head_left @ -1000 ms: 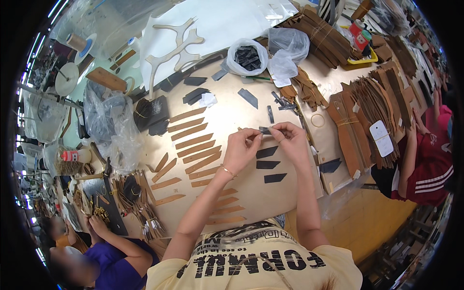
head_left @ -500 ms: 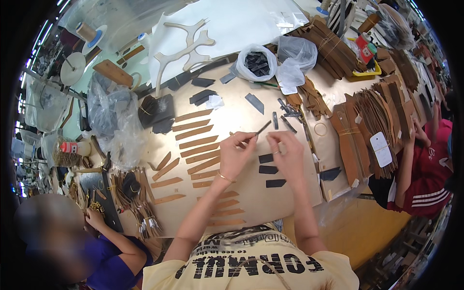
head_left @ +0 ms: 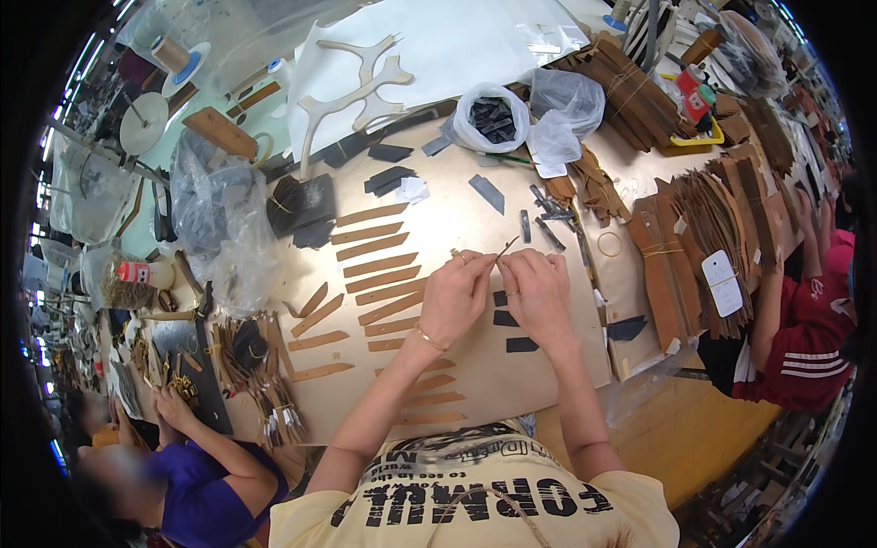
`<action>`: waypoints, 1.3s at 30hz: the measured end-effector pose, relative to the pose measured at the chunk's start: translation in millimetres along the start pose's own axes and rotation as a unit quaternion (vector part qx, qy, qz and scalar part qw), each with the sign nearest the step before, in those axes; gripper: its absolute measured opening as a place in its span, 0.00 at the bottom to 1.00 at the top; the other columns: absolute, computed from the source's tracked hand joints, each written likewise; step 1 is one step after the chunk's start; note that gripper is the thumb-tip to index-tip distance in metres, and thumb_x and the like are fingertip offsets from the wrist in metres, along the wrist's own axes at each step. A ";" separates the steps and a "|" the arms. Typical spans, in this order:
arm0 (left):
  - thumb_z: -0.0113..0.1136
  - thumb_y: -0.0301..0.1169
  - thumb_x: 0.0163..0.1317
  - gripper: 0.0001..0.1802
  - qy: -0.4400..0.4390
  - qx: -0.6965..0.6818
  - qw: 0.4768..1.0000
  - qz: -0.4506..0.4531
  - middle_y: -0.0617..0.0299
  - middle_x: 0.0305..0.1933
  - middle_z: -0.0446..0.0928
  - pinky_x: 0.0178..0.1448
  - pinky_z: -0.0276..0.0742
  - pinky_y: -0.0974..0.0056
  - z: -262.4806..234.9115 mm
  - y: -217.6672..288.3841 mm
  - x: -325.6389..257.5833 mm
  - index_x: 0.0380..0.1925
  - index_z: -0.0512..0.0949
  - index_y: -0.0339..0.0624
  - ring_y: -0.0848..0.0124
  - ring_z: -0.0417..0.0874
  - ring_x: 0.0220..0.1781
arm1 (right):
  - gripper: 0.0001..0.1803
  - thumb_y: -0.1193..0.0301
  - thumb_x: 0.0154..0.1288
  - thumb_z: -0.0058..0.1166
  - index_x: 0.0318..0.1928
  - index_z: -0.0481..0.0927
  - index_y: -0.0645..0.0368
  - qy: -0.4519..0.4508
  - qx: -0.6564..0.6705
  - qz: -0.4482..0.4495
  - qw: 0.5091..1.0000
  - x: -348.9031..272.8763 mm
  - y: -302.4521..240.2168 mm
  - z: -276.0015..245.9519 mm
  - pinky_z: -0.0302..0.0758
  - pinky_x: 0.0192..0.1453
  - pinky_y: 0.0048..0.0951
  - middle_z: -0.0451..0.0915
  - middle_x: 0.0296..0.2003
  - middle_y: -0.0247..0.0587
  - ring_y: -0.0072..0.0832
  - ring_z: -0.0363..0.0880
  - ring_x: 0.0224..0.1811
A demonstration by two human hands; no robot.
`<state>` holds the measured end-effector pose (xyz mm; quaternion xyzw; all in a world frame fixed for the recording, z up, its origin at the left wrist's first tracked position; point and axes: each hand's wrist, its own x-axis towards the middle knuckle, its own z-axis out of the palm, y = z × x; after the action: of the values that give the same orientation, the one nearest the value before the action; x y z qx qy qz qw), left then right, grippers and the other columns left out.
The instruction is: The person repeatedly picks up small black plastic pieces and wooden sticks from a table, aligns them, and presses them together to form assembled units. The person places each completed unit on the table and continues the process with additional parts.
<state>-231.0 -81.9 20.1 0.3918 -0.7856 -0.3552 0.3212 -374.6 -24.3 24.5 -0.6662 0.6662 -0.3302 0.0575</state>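
Note:
My left hand (head_left: 455,297) and my right hand (head_left: 537,294) meet over the middle of the table, both with fingers pinched. Between their fingertips a thin dark strip (head_left: 510,244) pokes up at a slant; its lower end is hidden by the fingers. Several black pieces (head_left: 522,345) lie flat in a column beneath my right hand, partly covered by it. To the left of my left hand, tan leather strips (head_left: 378,265) with pointed ends are laid out in rows. Just beyond my right hand are small narrow black pieces (head_left: 551,236).
A plastic bag of black pieces (head_left: 493,119) stands at the back. Tied bundles of brown leather (head_left: 699,242) fill the right side. Crumpled clear plastic (head_left: 219,219) lies at the left, beyond more bundled strips (head_left: 265,365). Co-workers sit at both sides.
My right hand has moved left and closed against my left hand at the dark strip. The strip now stands steeper, with less of it showing.

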 end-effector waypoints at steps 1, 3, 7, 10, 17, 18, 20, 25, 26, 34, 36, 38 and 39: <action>0.57 0.21 0.63 0.09 -0.001 0.000 1.000 -0.001 0.52 0.37 0.82 0.38 0.79 0.58 0.2 -0.4 0.2 0.41 0.83 0.34 0.54 0.83 0.33 | 0.03 0.73 0.67 0.55 0.39 0.80 0.58 0.003 0.001 -0.003 1.000 0.3 -0.3 0.2 0.66 0.46 0.35 0.80 0.34 0.35 0.33 0.77 0.37; 0.57 0.21 0.63 0.08 0.009 -0.007 1.000 -0.002 0.51 0.36 0.82 0.37 0.79 0.58 0.3 -1.7 0.8 0.40 0.83 0.34 0.54 0.83 0.32 | 0.03 0.74 0.67 0.55 0.39 0.80 0.58 0.002 0.000 -0.005 1.000 1.0 -0.6 0.9 0.65 0.46 0.35 0.80 0.34 0.35 0.33 0.77 0.36; 0.60 0.20 0.62 0.07 0.018 -0.025 1.000 0.006 0.53 0.33 0.84 0.31 0.78 0.66 0.1 -4.6 2.4 0.39 0.84 0.32 0.63 0.83 0.26 | 0.03 0.75 0.68 0.53 0.40 0.78 0.58 -0.009 -0.010 -0.008 1.000 2.0 -0.2 1.9 0.65 0.48 0.37 0.79 0.35 0.36 0.35 0.76 0.37; 0.61 0.20 0.62 0.07 0.008 -0.030 0.999 -0.009 0.53 0.32 0.84 0.31 0.78 0.67 -0.6 -6.7 3.3 0.39 0.84 0.32 0.64 0.83 0.26 | 0.03 0.75 0.68 0.52 0.41 0.77 0.59 -0.024 -0.008 -0.015 1.000 2.4 1.5 1.9 0.64 0.49 0.38 0.79 0.36 0.37 0.36 0.75 0.38; 0.62 0.22 0.62 0.06 0.025 -0.019 0.999 -0.010 0.54 0.31 0.84 0.31 0.77 0.68 -1.3 -9.8 4.3 0.37 0.85 0.33 0.67 0.82 0.26 | 0.05 0.75 0.67 0.53 0.42 0.76 0.59 -0.055 -0.001 -0.018 0.998 2.9 2.3 2.5 0.64 0.53 0.39 0.77 0.38 0.38 0.34 0.75 0.42; 0.62 0.22 0.62 0.06 0.028 -0.022 0.999 -0.014 0.55 0.31 0.84 0.31 0.77 0.69 -1.3 -9.8 4.0 0.37 0.85 0.33 0.68 0.82 0.26 | 0.05 0.75 0.67 0.53 0.42 0.76 0.58 -0.057 0.004 -0.015 0.998 3.1 2.1 2.8 0.64 0.53 0.39 0.77 0.38 0.38 0.34 0.75 0.42; 0.62 0.22 0.62 0.06 0.035 -0.040 0.998 -0.035 0.56 0.30 0.85 0.31 0.76 0.70 -1.4 -10.0 3.3 0.37 0.85 0.33 0.71 0.82 0.27 | 0.04 0.75 0.67 0.53 0.41 0.77 0.58 -0.059 0.016 -0.009 0.998 3.7 2.1 4.2 0.64 0.52 0.39 0.78 0.38 0.37 0.34 0.76 0.42; 0.62 0.23 0.63 0.06 0.065 -0.056 0.994 -0.071 0.59 0.29 0.85 0.31 0.75 0.72 -7.7 -15.1 1.1 0.36 0.85 0.33 0.77 0.81 0.27 | 0.03 0.74 0.66 0.54 0.40 0.78 0.56 -0.040 0.027 0.028 0.998 3.7 9.0 7.9 0.65 0.52 0.38 0.79 0.36 0.37 0.34 0.77 0.42; 0.62 0.23 0.63 0.06 0.081 -0.058 0.991 -0.093 0.59 0.29 0.85 0.31 0.75 0.72 -10.9 -17.5 0.8 0.36 0.85 0.33 0.77 0.81 0.27 | 0.03 0.73 0.66 0.54 0.39 0.79 0.56 -0.034 0.031 0.031 0.998 3.3 12.2 7.4 0.65 0.52 0.37 0.79 0.36 0.36 0.34 0.77 0.42; 0.63 0.26 0.64 0.08 0.113 -0.071 0.981 -0.143 0.60 0.28 0.84 0.30 0.73 0.73 -25.8 -25.7 0.1 0.38 0.85 0.32 0.79 0.78 0.25 | 0.06 0.67 0.66 0.58 0.35 0.81 0.56 -0.037 -0.076 0.123 0.989 3.7 20.7 -2.3 0.68 0.47 0.37 0.79 0.30 0.39 0.37 0.78 0.34; 0.63 0.26 0.64 0.08 0.097 -0.076 0.983 -0.136 0.59 0.28 0.84 0.30 0.73 0.73 -17.9 -19.3 -2.8 0.38 0.85 0.32 0.79 0.78 0.25 | 0.08 0.66 0.66 0.59 0.35 0.81 0.57 -0.038 -0.018 0.147 0.988 4.4 11.5 -2.3 0.69 0.44 0.36 0.79 0.30 0.39 0.36 0.78 0.33; 0.63 0.26 0.64 0.07 0.088 -0.101 0.982 -0.135 0.59 0.29 0.84 0.31 0.73 0.73 -8.8 -13.2 -4.6 0.38 0.85 0.33 0.79 0.78 0.25 | 0.09 0.65 0.66 0.60 0.37 0.82 0.58 -0.034 0.091 0.166 0.981 4.8 1.4 -1.2 0.69 0.41 0.36 0.79 0.30 0.38 0.35 0.78 0.33; 0.62 0.25 0.64 0.07 0.088 -0.093 0.984 -0.127 0.58 0.30 0.85 0.32 0.74 0.72 -5.5 -11.1 -5.2 0.38 0.86 0.34 0.77 0.79 0.26 | 0.08 0.67 0.66 0.60 0.37 0.82 0.58 -0.025 0.104 0.139 0.984 4.7 -3.9 0.6 0.69 0.39 0.36 0.79 0.31 0.39 0.36 0.78 0.32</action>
<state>-219.8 -84.1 12.9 0.4866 -0.6613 -0.4291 0.3765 -371.5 -28.5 27.8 -0.5650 0.7129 -0.3700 0.1884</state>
